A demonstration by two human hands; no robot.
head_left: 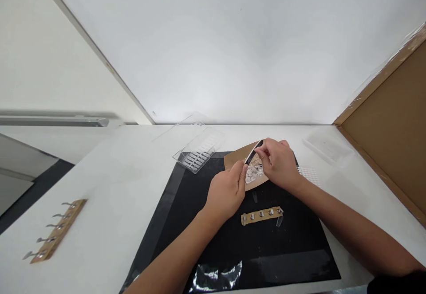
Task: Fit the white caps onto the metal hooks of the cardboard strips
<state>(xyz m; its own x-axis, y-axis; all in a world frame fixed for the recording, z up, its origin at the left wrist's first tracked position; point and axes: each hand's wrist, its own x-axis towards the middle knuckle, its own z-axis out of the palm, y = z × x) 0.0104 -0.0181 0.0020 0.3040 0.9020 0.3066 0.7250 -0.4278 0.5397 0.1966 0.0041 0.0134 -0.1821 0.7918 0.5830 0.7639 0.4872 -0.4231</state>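
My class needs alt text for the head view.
A person's left hand grips a slim dark item, right hand at its far end, over pale pieces in a brown container. A metal-studded strip lies on a black mat.

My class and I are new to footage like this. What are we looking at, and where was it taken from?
There is no machine: a person works with two bare hands. The single picture comes from a camera worn on the head, looking forward and down. The left hand holds a narrow dark strip; the right hand is at its far end, though whether it grips is hard to tell. Beyond them, a brown tray holds pale bits. Nearer, a tan bar with five pegs lies on a black mat. A clear box overlaps the mat's far left corner.
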